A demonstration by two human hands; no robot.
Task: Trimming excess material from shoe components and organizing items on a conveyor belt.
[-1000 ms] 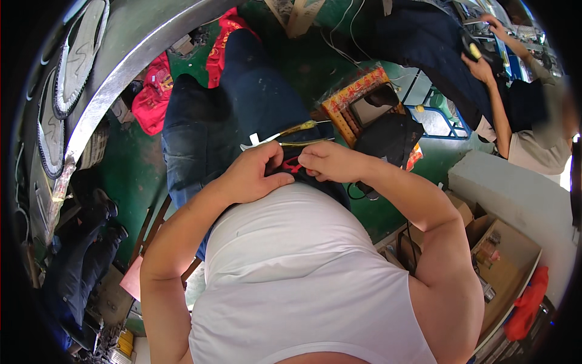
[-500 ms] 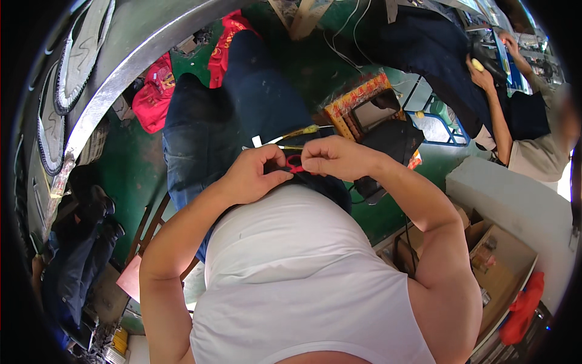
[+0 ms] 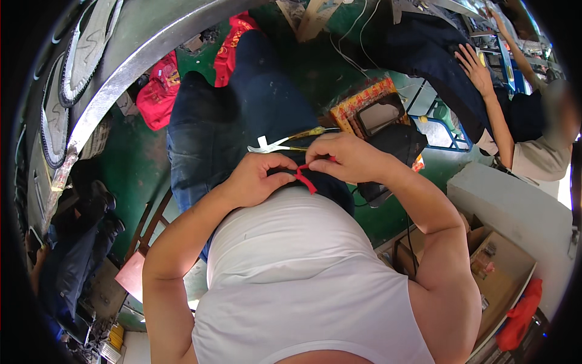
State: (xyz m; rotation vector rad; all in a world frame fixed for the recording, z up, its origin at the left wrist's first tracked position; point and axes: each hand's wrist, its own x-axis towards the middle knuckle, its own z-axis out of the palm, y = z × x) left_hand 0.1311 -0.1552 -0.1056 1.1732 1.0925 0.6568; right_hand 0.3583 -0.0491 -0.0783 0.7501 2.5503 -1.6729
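Observation:
A short red strip of cloth (image 3: 307, 182) runs between my two hands, just above my lap, with one end hanging down. My left hand (image 3: 259, 178) pinches it between thumb and index finger. My right hand (image 3: 341, 158) is closed on the other end, and a bit of red shows between its fingers. Beyond the hands, across my thighs, lies a slim tool with white handles (image 3: 273, 145) and a yellowish part toward its tip; its exact kind is unclear. A small white tag shows beside it.
An orange-red patterned box (image 3: 364, 104) and a black item (image 3: 397, 141) stand right of my knees. A co-worker's hand (image 3: 476, 70) is at far right. Red bags (image 3: 159, 91) lie beyond my left knee. A cardboard box (image 3: 506, 267) sits by my right elbow, a pink seat (image 3: 130, 282) by my left.
The red piece, bunched between my hands before, now shows as a strip with a hanging end. My right hand has shifted slightly right. The co-worker's hand has opened.

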